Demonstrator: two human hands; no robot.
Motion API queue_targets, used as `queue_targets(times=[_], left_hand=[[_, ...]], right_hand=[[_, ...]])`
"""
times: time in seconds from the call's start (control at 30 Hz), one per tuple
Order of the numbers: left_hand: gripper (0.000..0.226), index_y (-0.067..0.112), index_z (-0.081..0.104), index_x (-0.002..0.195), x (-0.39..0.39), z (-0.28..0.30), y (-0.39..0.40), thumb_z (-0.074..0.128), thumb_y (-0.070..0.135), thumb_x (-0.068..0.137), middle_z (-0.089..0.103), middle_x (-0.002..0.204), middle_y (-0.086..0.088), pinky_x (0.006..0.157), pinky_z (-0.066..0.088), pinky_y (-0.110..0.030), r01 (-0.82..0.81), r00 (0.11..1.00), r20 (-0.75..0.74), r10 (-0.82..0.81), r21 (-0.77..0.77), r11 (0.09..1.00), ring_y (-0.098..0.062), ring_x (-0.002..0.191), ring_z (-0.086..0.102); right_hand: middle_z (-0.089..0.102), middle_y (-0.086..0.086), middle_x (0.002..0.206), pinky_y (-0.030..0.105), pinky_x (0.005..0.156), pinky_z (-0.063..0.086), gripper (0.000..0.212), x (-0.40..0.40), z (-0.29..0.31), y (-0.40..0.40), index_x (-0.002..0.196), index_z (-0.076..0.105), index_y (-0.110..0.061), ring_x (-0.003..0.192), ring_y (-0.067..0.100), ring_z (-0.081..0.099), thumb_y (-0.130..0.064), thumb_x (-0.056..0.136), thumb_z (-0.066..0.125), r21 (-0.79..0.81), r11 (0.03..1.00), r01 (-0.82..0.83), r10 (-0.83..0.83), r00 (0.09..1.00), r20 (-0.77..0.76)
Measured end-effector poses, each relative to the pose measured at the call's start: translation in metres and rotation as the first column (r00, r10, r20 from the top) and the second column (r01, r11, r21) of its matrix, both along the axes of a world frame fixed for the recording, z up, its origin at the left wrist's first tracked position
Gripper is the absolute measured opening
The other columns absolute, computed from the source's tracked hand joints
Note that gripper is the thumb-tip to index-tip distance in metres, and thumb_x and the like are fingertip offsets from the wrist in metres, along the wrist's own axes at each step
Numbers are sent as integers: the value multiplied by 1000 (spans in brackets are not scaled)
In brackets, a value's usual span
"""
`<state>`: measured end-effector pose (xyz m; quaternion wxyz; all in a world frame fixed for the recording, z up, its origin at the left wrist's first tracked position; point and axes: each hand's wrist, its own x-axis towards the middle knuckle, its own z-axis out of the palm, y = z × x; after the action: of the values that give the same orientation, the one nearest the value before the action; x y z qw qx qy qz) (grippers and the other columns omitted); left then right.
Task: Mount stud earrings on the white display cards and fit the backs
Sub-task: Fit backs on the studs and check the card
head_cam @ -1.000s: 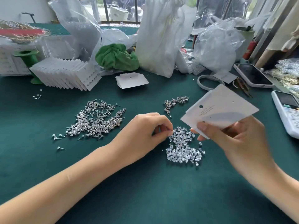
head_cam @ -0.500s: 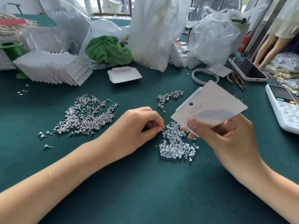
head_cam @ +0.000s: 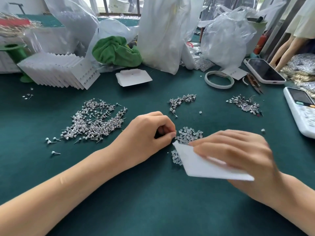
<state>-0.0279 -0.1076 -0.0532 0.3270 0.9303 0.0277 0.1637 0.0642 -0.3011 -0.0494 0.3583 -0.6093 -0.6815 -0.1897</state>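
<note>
My right hand (head_cam: 238,152) grips a white display card (head_cam: 202,164), turned face down and low over the pile of clear earring backs (head_cam: 189,135), partly covering it. My left hand (head_cam: 150,135) has its fingers curled, thumb and forefinger pinched together at the pile's left edge; whatever it pinches is too small to see. A big heap of silver stud earrings (head_cam: 95,121) lies to the left, a small cluster of studs (head_cam: 180,101) behind the hands, and another scatter of studs (head_cam: 245,104) to the right.
A fanned stack of filled cards (head_cam: 58,72) and a few blank cards (head_cam: 134,77) lie at the back. Plastic bags (head_cam: 163,31), a green cloth (head_cam: 115,51), a tape roll (head_cam: 219,80), snips (head_cam: 254,83), a phone (head_cam: 264,70) and a calculator (head_cam: 301,109) crowd the back and right.
My right hand has turned the card over and lowered it from upright above the table to flat over the pile of backs. My left hand stays pinched at the pile.
</note>
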Motion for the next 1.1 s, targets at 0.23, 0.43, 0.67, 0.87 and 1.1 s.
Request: queue_targets(times=[0.23, 0.43, 0.67, 0.87, 1.1], left_hand=[[7, 19, 67, 76, -3, 8, -3, 69, 16, 82, 61, 67, 11, 60, 38, -8, -51, 998, 32, 61, -241, 969, 3, 59, 51], [14, 19, 69, 76, -16, 25, -14, 65, 31, 72, 64, 64, 15, 61, 42, -7, 19, 987, -108, -121, -664, 748, 5, 60, 55], [5, 15, 70, 78, -19, 22, -21, 67, 17, 81, 70, 72, 7, 65, 48, -11, -22, 964, -208, -168, -688, 726, -1, 65, 61], [6, 16, 70, 77, -20, 22, -24, 66, 17, 82, 70, 71, 7, 62, 46, -10, -9, 964, -196, -180, -701, 713, -1, 63, 61], [6, 16, 68, 77, -21, 23, -24, 65, 17, 82, 68, 69, 9, 60, 46, -10, -8, 963, -198, -182, -695, 719, 0, 62, 61]], right_hand=[[72, 13, 83, 34, 50, 52, 26, 2, 1, -2, 98, 56, -11, 60, 27, 64, 1, 78, 68, -18, 999, 34, -22, 893, 449], [71, 14, 80, 33, 47, 51, 26, -5, -2, 0, 99, 56, -12, 55, 27, 62, -1, 79, 68, 5, 1000, 24, -23, 874, 485], [72, 15, 78, 32, 43, 50, 34, -8, -3, 0, 99, 55, -11, 49, 27, 59, 1, 72, 72, 8, 999, 48, -45, 862, 505], [71, 14, 76, 32, 43, 49, 33, -9, -4, -1, 99, 56, -12, 48, 28, 59, 3, 73, 70, 17, 998, 54, -56, 863, 502], [70, 14, 74, 33, 43, 50, 30, -8, -4, -1, 99, 56, -11, 48, 29, 59, 3, 76, 68, 13, 998, 60, -58, 862, 503]])
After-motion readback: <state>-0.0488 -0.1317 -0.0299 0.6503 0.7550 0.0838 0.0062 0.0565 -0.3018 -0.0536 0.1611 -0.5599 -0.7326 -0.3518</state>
